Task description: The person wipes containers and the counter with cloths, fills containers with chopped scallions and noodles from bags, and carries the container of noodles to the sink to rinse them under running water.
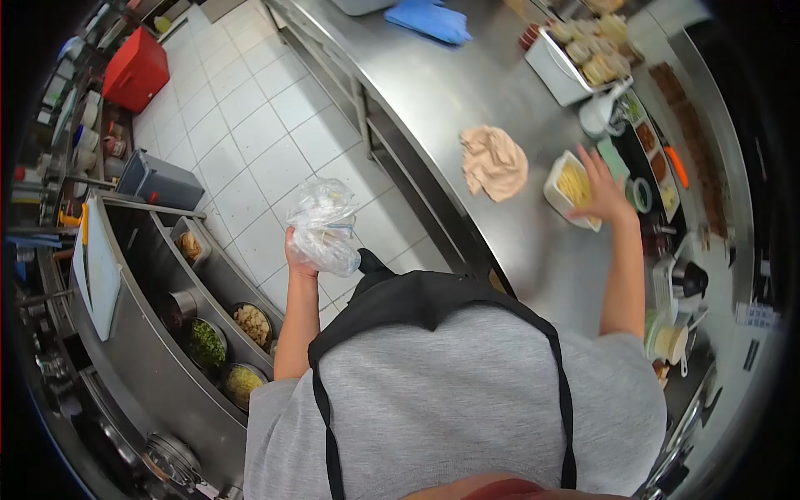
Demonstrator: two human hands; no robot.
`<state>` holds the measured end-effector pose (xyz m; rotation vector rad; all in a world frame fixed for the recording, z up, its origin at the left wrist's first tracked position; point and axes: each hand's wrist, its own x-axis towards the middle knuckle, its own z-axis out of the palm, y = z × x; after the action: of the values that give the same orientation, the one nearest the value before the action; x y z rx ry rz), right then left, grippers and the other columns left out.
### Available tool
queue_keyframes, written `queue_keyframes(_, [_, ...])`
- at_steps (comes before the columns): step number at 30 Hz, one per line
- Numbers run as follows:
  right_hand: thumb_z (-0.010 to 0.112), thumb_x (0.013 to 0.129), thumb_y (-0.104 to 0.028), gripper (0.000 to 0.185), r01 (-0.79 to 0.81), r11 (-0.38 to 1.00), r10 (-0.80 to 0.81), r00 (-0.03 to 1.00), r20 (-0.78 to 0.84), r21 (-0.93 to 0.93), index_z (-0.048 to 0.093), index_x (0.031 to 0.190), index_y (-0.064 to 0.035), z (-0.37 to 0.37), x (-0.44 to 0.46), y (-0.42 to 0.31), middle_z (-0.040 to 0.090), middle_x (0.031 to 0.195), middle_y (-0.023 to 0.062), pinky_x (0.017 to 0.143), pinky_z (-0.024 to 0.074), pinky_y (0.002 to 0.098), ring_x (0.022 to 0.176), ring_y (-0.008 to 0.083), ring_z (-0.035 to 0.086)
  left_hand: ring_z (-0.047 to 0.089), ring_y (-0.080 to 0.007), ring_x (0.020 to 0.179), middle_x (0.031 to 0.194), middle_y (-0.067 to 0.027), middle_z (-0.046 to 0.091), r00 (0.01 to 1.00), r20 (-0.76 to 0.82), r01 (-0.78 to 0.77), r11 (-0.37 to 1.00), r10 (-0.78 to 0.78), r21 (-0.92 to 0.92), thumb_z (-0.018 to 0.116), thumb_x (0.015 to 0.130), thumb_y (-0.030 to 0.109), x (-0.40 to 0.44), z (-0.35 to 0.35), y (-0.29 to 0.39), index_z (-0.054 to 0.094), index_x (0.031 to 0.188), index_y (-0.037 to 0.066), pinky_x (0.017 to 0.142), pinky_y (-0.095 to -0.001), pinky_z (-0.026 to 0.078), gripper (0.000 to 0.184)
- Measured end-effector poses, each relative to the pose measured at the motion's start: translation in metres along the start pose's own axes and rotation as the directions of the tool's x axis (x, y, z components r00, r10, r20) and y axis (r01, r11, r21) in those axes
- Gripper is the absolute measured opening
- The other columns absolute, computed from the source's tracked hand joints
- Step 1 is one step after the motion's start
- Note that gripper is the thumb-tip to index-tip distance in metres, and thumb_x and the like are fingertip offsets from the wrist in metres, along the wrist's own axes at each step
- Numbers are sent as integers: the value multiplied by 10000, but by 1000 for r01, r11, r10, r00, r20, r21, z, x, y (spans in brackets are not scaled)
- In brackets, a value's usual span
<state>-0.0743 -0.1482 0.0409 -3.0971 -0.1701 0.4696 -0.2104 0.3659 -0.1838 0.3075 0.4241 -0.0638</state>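
Note:
My left hand (300, 258) is closed around a crumpled clear plastic bag (327, 229), held out over the floor to the left of my body. What the bag contains, if anything, I cannot make out. On the steel counter, my right hand (608, 198) reaches over the right side of a white rectangular tub (556, 200). Its fingers are spread; whether they touch the rim is unclear. Thin pale-yellow strips (573, 181) fill the tub. A crumpled peach-coloured cloth (493, 163) lies left of the tub.
The steel counter (425, 108) holds a blue cloth (429, 21), a white bin (554, 71) of bagged food and an orange-handled knife (676, 167). To my left, a prep station holds pans of chopped greens (206, 342) and other food. A grey bin (162, 181) and red box (136, 70) stand beyond.

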Motion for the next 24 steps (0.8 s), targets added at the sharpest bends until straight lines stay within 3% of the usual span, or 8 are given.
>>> queue_keyframes(4, [865, 378, -205, 1289, -72, 991, 71, 997, 13, 116, 145, 1446, -258, 24, -4, 15, 377, 1353, 173, 1033, 226, 600, 1276, 336, 348, 412, -399, 1228, 1369, -206, 390, 995, -42, -84, 996, 85, 28, 250, 893, 376, 10, -10, 56, 305, 1382, 33, 1002, -530, 370, 600])
queue_keyframes(6, [805, 412, -113, 1206, -18, 957, 53, 992, -111, 288, 181, 1441, -185, 27, 2, 12, 455, 1221, 167, 1012, 344, 459, 1169, 344, 436, 411, -399, 1229, 1369, -206, 391, 994, -55, -96, 995, 98, 29, 247, 893, 374, 15, -6, 87, 306, 1383, 34, 1003, -530, 369, 599])
queue_keyframes(7, [805, 412, -113, 1206, -16, 957, 49, 993, -109, 289, 181, 1441, -185, 25, 11, 8, 455, 1221, 167, 1012, 344, 459, 1169, 344, 436, 407, -395, 1234, 1369, -205, 391, 994, -39, -97, 995, 97, 18, 246, 892, 373, 20, -3, 100, 305, 1384, 34, 1007, -528, 365, 600])
queue_keyframes(9, [765, 420, -63, 1149, -61, 961, 117, 974, -195, 271, 218, 1428, -130, 21, 20, -4, 480, 1142, 169, 958, 401, 362, 1091, 358, 473, 403, -392, 1238, 1369, -205, 392, 996, -33, -83, 997, 83, 8, 245, 892, 372, 27, 4, 121, 304, 1384, 33, 1011, -526, 361, 601])
queue_keyframes(12, [760, 419, -69, 1135, -56, 959, 119, 969, -217, 278, 232, 1422, -122, -3, 51, -30, 482, 1125, 167, 951, 399, 384, 1079, 357, 477, 446, -381, 1201, 1316, -199, 458, 993, -37, -115, 993, 115, -5, 214, 891, 331, 45, 19, 149, 389, 1334, 19, 994, -516, 383, 569])
queue_keyframes(18, [732, 426, -67, 1052, 194, 959, -130, 949, -289, 205, 316, 1392, -97, -55, 142, -145, 488, 1062, 158, 931, 402, 378, 1030, 354, 481, 437, -382, 1210, 1332, -203, 438, 978, -83, -189, 982, 190, 18, 198, 896, 342, 95, 40, 195, 355, 1353, 19, 998, -511, 380, 581])
queue_keyframes(20, [728, 421, -62, 1049, 291, 934, -233, 936, -263, 209, 324, 1388, -97, -73, 169, -197, 489, 1057, 155, 923, 404, 382, 1027, 355, 481, 436, -377, 1213, 1333, -200, 439, 984, 105, -140, 989, 143, -40, 206, 898, 351, 116, 39, 215, 346, 1357, 17, 1002, -509, 376, 585])
queue_keyframes(24, [717, 419, -54, 1025, 568, 804, -527, 818, -231, 177, 351, 1375, -101, -101, 227, -305, 489, 1073, 149, 915, 394, 389, 1034, 345, 478, 422, -379, 1225, 1337, -202, 433, 966, 34, -251, 962, 256, -111, 219, 896, 367, 139, 51, 256, 338, 1363, 18, 1015, -514, 358, 595])
